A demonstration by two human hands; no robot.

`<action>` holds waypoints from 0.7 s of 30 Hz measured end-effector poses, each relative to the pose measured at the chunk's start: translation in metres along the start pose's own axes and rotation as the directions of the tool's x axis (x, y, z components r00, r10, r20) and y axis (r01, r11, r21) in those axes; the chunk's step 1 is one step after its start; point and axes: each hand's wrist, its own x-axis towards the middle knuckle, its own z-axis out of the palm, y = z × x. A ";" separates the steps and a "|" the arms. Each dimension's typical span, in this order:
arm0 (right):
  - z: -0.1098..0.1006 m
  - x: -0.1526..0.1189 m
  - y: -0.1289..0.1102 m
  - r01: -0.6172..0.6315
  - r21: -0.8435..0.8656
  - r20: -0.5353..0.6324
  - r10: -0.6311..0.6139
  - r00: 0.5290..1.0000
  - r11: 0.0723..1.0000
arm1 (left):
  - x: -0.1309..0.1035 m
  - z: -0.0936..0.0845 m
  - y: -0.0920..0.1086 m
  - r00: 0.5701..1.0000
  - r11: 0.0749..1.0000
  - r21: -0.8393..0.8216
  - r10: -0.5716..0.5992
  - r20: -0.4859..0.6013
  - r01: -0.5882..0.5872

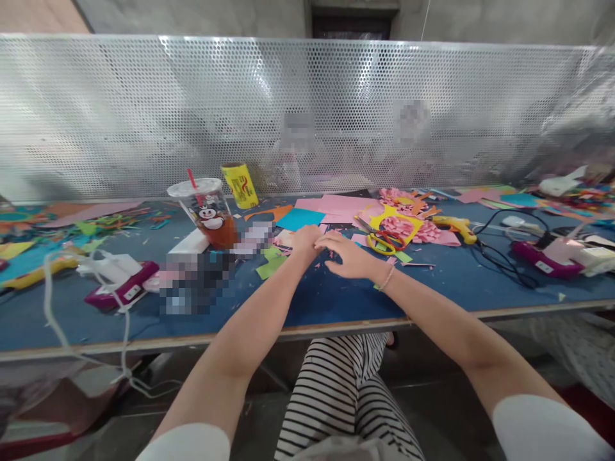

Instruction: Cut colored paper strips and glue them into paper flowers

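Closest to the camera are striped trousers (346, 390) and two bare arms that reach out over the edge of the counter (336, 323). The counter has a blue top.

The two hands meet in the middle of the counter. The left hand (306, 241) is curled, with its fingers bent down onto the counter. The right hand (350, 255) lies flat and open, palm down, with its fingers spread and pointing left. The fingertips of the two hands touch. Both hands press on a dark blue sheet of paper (327, 294) that lies flat under them, near the front edge. I cannot tell if the left hand pinches anything small.

Little green paper scraps (270, 264) lie just left of the hands. Further left sits a purple and white glue gun (122, 285) with a white cord (52, 307).

Just behind the right hand lie scissors (382, 238) with red and yellow handles, on a yellow paper shape (401, 214). Pink paper flowers (401, 227) sit there too. Pink and light blue paper sheets (331, 208) lie behind the hands.

To the left stands a plastic cup (209, 214) with a red straw and brown drink. A yellow can (240, 186) stands behind it.

On the far right is another purple glue gun (542, 259) with a black cord (500, 256).

At the back stands a shiny metal wall full of small holes (144, 109).
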 end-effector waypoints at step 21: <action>-0.050 -0.059 0.135 -0.727 -0.609 -0.219 0.813 0.539 0.318 | 0.010 0.006 -0.013 0.994 0.988 -0.133 -0.088 -0.063 0.079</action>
